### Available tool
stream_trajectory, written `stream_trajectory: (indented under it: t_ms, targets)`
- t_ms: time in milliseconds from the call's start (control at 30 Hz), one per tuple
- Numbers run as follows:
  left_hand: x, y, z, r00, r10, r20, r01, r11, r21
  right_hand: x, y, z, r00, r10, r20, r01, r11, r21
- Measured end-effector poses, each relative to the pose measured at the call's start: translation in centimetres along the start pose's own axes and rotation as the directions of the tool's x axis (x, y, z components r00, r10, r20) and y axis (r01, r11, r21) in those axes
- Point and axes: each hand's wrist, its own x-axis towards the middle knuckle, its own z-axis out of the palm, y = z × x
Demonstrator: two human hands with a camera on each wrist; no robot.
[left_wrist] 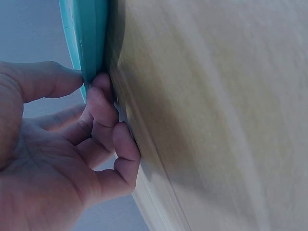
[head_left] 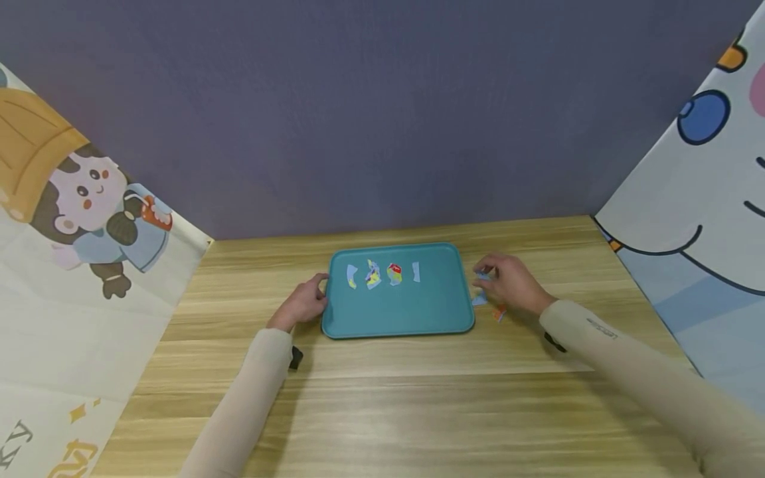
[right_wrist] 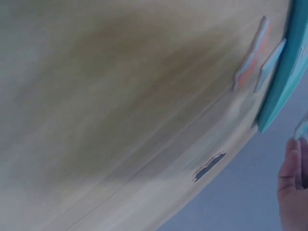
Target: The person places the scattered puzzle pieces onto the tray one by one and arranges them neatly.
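A teal tray (head_left: 400, 318) lies on the wooden table with several flat, irregular puzzle pieces (head_left: 394, 273) in a row across its upper half. My left hand (head_left: 305, 302) grips the tray's left rim; in the left wrist view the thumb presses the rim and the fingers curl beneath it. Just beyond the right rim, my right hand (head_left: 508, 282) pinches a light blue puzzle piece (right_wrist: 301, 129) between thumb and fingers, raised off the table. Below that hand lie a blue piece (head_left: 480, 299) and an orange piece (head_left: 499, 313).
The wooden table (head_left: 418, 411) spreads around the tray. A dark blue-grey wall (head_left: 382, 119) stands behind it, with printed cartoon panels on both sides. A small dark strip (right_wrist: 209, 166) shows on the table in the right wrist view; what it is stays unclear.
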Motion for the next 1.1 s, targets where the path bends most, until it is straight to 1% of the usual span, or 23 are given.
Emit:
stream_trajectory:
  t_ms: [100,167,300,500,667,767,867,933,1100]
  targets:
    - [0.0,0.0,0.0,1.0,0.005,-0.001,-0.005,1.0,-0.001,0.4,-0.2,0.1,0.998,-0.029,-0.056,0.029,1.0,-0.007]
    - [0.0,0.0,0.0,1.0,0.004,-0.001,-0.004,1.0,-0.002,0.7,-0.3,0.3,0.996,-0.042,-0.077,0.041,0.999,-0.012]
    - [0.0,0.0,0.0,1.0,0.0,0.006,0.0,1.0,0.001,1.3,-0.7,0.8,0.995,-0.049,-0.089,0.048,0.999,-0.014]
    - [-0.1,0.1,-0.1,1.0,-0.009,0.011,0.009,1.0,-0.005,2.6,-1.6,1.8,0.999,0.015,-0.038,-0.014,1.0,0.016]
    - [-0.2,0.3,-0.2,1.0,-0.009,0.01,0.009,1.0,0.004,4.4,-2.7,3.1,0.998,0.065,0.021,-0.066,0.997,0.041]
    - [-0.2,0.2,-0.2,1.0,-0.006,0.011,0.006,1.0,0.006,5.6,-3.2,4.0,0.995,0.087,0.05,-0.088,0.996,0.032]
    - [-0.1,0.2,-0.1,1.0,-0.007,0.012,0.007,1.0,0.006,6.6,-3.5,4.9,0.988,0.129,0.083,-0.129,0.992,-0.003]
    - [-0.1,0.1,-0.1,1.0,-0.005,0.013,0.005,1.0,0.004,7.1,-3.6,5.3,0.98,0.168,0.105,-0.166,0.986,-0.03]
    - [0.0,0.1,-0.1,1.0,0.0,0.009,0.0,1.0,0.009,7.8,-3.8,6.0,0.96,0.241,0.141,-0.232,0.97,-0.074]
